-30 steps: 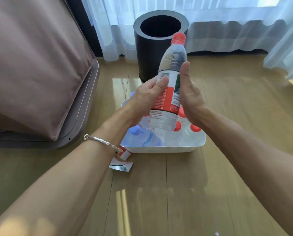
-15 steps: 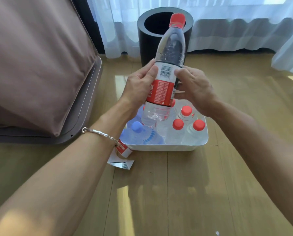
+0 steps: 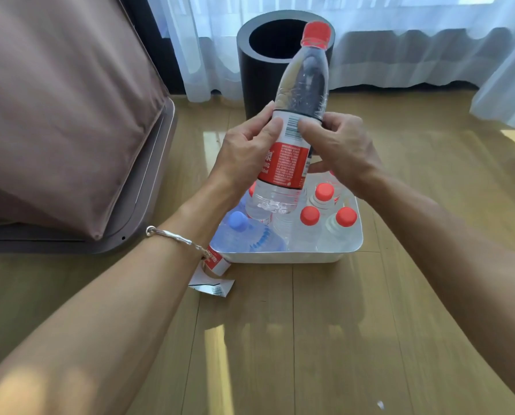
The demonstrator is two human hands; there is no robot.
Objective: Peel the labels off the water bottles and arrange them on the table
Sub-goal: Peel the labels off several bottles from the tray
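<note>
Thumbs press the top edge of the red-and-white wrap label [image 3: 286,163]. The left hand [image 3: 247,154] and right hand [image 3: 340,148] are curled round the clear, red-capped plastic water bottle [image 3: 307,82], tilted above the white plastic tub [image 3: 280,256]. Picking off-seam could tear the label into scraps.

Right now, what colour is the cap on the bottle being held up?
Red, clearest in the head view: the cap tops the held bottle.

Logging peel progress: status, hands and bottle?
Left hand and right hand both grip the red-capped bottle over the tray. Label still on, thumbs at its top edge. Nothing blocking.
</note>
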